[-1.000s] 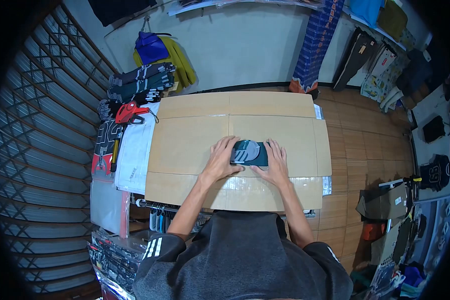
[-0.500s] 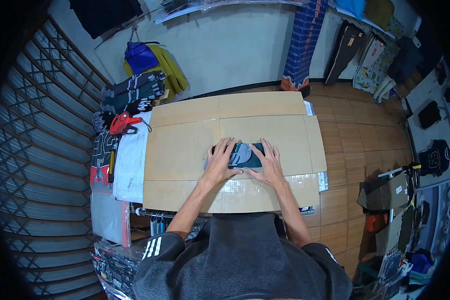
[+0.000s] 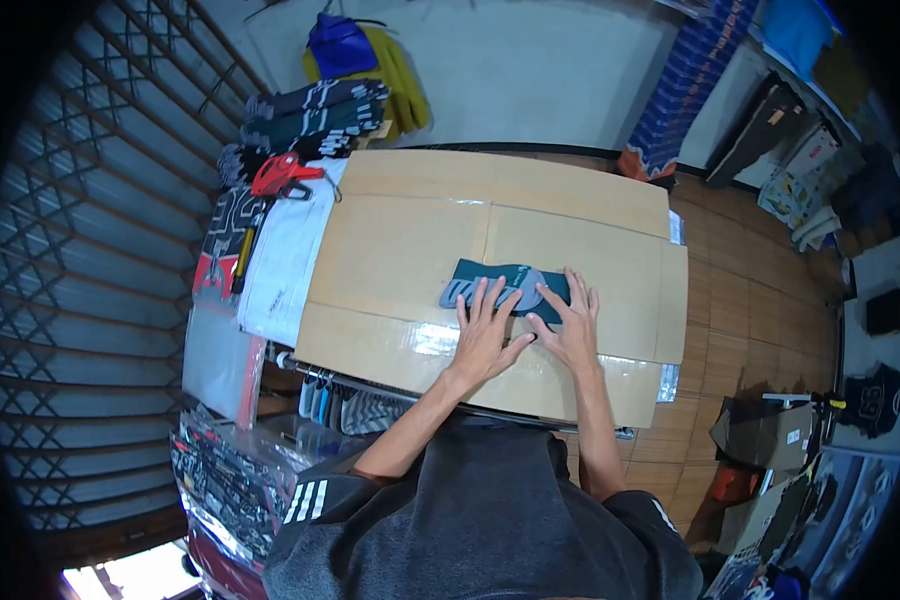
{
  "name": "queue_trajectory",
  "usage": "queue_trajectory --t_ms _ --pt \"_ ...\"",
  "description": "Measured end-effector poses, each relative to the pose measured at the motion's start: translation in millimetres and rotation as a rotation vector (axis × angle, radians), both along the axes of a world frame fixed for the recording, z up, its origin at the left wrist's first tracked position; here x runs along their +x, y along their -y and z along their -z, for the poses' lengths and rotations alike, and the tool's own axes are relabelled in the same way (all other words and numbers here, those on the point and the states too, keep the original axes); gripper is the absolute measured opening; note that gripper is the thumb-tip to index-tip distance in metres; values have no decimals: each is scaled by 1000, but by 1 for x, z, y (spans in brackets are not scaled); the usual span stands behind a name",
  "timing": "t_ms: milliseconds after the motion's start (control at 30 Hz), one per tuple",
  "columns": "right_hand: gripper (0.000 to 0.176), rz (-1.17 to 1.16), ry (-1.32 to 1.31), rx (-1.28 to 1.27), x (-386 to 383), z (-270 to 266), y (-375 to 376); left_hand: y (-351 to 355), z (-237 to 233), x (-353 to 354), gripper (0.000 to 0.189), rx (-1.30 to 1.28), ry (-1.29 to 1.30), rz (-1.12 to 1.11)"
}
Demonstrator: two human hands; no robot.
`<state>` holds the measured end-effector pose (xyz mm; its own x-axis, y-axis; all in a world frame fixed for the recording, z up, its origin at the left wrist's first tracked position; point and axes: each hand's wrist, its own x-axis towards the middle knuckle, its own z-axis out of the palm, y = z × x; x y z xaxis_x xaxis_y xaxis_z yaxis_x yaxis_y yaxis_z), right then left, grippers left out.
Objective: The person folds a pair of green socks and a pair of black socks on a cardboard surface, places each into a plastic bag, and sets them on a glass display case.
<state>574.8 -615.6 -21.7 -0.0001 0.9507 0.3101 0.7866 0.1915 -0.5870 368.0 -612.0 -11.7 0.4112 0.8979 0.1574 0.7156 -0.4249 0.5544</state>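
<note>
A folded sock [image 3: 507, 287], dark green with grey patches and stripes, lies flat on a cardboard sheet [image 3: 400, 260] in the head view. My left hand [image 3: 484, 340] rests at its near left side, fingers spread and fingertips touching the grey striped part. Across the right part lies my right hand [image 3: 572, 325], its fingers stretched out and pressing on the green fabric. Both palms face down, with the thumbs near each other at the sock's front edge. Neither hand grips the fabric. My fingers cover some of the sock's near and right parts.
Stacked dark socks [image 3: 320, 115] stand at the back left. A red tape dispenser [image 3: 285, 178] and a yellow-and-black cutter [image 3: 245, 255] lie beside the cardboard, near white plastic packaging [image 3: 288, 265]. A folding metal gate [image 3: 100, 250] runs along the left. Cardboard boxes [image 3: 765, 440] stand at the right.
The camera view has turned and shifted. My hands have drawn back toward the near side of the sock, the left one most, uncovering its left end and upper edge.
</note>
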Motion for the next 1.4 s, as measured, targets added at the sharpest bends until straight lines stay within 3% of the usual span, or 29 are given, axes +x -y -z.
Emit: queue_trajectory --t_ms 167,200,300,333,467,700,900,1000,1133,1233,1400 --pt "61 0 18 26 -2 1 3 3 -4 -8 81 -20 150 31" --pt "65 -10 51 18 -1 3 3 7 -7 -10 69 19 214 -12" --pt "74 2 10 54 -3 5 7 31 -12 -30 56 20 491 -34" --pt "87 -7 55 53 -4 4 11 46 -18 -38 48 140 462 -51" --pt "97 27 52 67 -21 5 50 125 -13 -79 29 13 571 -164" --pt "81 54 -5 97 -117 17 166 268 4 -180 20 -19 521 -489" --pt "62 -320 -177 34 -215 20 272 387 26 -238 24 1 556 -767" --pt "56 -556 -273 -191 -248 26 322 442 44 -257 28 2 525 -906" --pt "48 -820 -242 -440 -274 36 374 492 105 -287 30 -204 910 -1166" --pt "47 -917 -177 -576 -287 42 399 503 136 -314 29 -497 1681 -1342" --pt "46 -940 -151 -622 -293 37 420 482 188 -344 46 -576 2030 -1222"
